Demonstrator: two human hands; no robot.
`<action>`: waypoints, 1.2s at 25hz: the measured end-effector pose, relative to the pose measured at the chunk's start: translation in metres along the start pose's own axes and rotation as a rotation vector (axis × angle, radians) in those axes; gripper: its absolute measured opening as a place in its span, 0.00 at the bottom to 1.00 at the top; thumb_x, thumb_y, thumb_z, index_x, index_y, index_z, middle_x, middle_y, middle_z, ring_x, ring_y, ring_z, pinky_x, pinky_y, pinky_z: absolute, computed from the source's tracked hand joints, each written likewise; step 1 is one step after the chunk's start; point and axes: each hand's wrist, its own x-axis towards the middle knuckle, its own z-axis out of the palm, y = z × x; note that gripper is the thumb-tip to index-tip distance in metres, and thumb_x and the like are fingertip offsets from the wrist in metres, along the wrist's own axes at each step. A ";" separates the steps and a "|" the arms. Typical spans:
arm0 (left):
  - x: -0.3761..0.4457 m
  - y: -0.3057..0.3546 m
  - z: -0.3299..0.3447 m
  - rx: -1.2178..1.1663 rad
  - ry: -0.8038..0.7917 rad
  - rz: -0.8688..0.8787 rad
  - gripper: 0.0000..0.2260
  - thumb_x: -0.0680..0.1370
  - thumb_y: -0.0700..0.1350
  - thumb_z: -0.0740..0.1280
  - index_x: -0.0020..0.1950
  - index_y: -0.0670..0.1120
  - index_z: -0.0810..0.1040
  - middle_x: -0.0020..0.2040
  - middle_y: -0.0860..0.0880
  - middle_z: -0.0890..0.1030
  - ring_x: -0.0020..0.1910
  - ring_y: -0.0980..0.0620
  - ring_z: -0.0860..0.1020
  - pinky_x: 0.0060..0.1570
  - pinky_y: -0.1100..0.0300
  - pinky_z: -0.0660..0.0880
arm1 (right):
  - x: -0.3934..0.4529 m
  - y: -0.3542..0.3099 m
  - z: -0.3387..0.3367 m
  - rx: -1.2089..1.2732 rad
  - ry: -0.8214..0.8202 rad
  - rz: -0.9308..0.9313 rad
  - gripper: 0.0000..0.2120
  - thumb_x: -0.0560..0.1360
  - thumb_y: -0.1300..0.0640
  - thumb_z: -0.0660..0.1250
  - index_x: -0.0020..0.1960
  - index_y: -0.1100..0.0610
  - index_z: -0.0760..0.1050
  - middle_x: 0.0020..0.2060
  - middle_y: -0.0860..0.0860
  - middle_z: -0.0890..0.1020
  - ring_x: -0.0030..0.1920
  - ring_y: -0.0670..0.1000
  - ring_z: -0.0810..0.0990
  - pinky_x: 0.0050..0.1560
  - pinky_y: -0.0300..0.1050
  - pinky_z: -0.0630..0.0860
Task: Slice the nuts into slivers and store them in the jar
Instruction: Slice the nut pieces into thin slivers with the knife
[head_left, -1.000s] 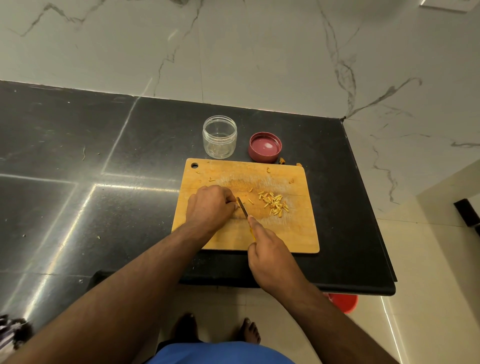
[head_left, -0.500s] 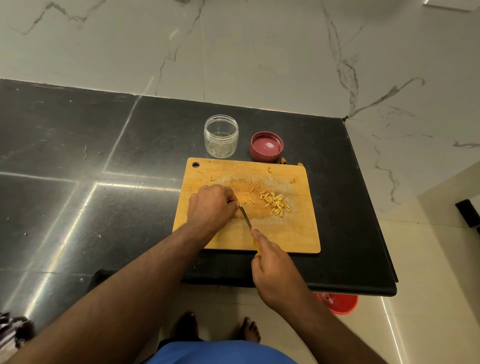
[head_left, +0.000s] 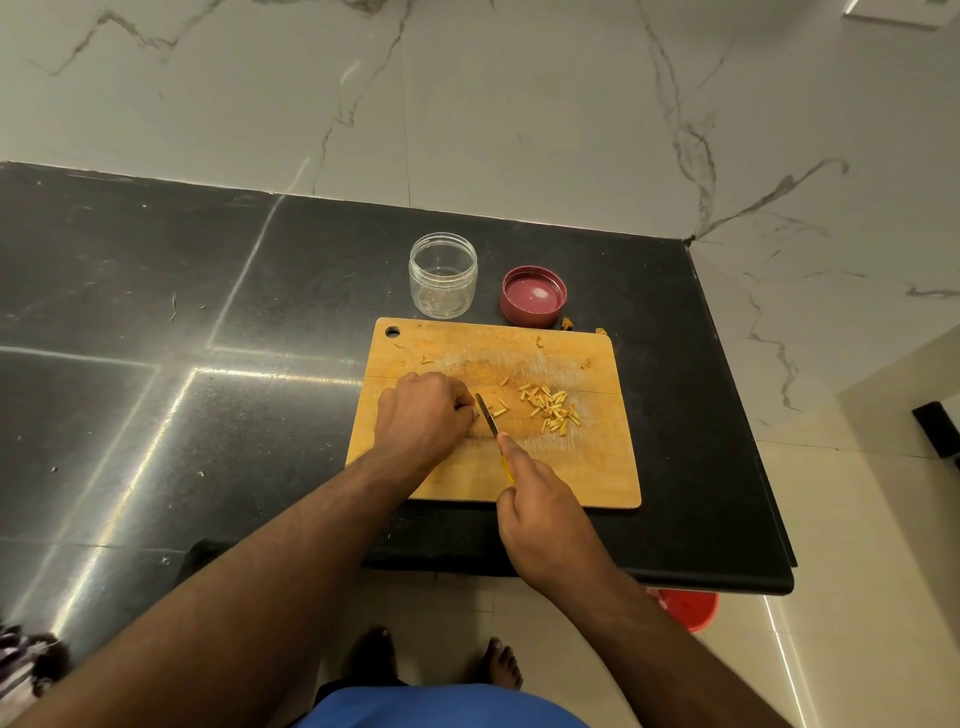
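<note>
A wooden cutting board (head_left: 587, 467) lies on the black counter. My left hand (head_left: 423, 413) rests curled on the board and its fingertips pinch a nut that stays hidden under them. My right hand (head_left: 540, 499) grips a small knife (head_left: 487, 414) by its yellow handle, index finger along the top, blade tip right beside the left fingertips. A loose pile of pale nut slivers (head_left: 550, 409) sits to the right of the blade. Behind the board stand a clear jar (head_left: 443, 275), open, and its red lid (head_left: 533, 296) lying upside down.
The black counter (head_left: 156, 322) runs far to the left and ends just right of the board, against a marble wall (head_left: 519, 104). A few nut scraps (head_left: 567, 324) lie by the lid. A red bucket (head_left: 685, 608) stands on the floor below the counter edge.
The knife has shifted a little forward and back beside my left fingertips in a cutting stroke. One or two more slivers lie near the blade. My left hand has stayed put.
</note>
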 end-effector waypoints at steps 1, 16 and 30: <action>0.000 0.000 0.000 -0.004 0.002 -0.003 0.08 0.78 0.51 0.68 0.52 0.53 0.86 0.46 0.56 0.84 0.48 0.53 0.78 0.50 0.47 0.78 | 0.002 0.000 0.001 -0.009 -0.003 0.000 0.27 0.83 0.57 0.53 0.80 0.49 0.52 0.72 0.50 0.68 0.65 0.45 0.70 0.61 0.37 0.67; 0.000 0.001 -0.001 -0.034 -0.003 -0.034 0.06 0.79 0.52 0.68 0.51 0.55 0.85 0.47 0.57 0.83 0.52 0.52 0.75 0.53 0.48 0.75 | -0.001 0.009 0.007 0.113 -0.036 0.053 0.26 0.83 0.57 0.54 0.80 0.48 0.54 0.67 0.50 0.73 0.51 0.45 0.75 0.48 0.38 0.71; 0.000 0.002 -0.027 0.084 -0.078 -0.081 0.11 0.82 0.48 0.64 0.61 0.59 0.82 0.63 0.58 0.80 0.65 0.49 0.69 0.61 0.45 0.64 | -0.012 0.010 0.001 0.073 0.006 0.002 0.27 0.83 0.56 0.55 0.80 0.47 0.53 0.70 0.47 0.69 0.62 0.44 0.72 0.61 0.37 0.70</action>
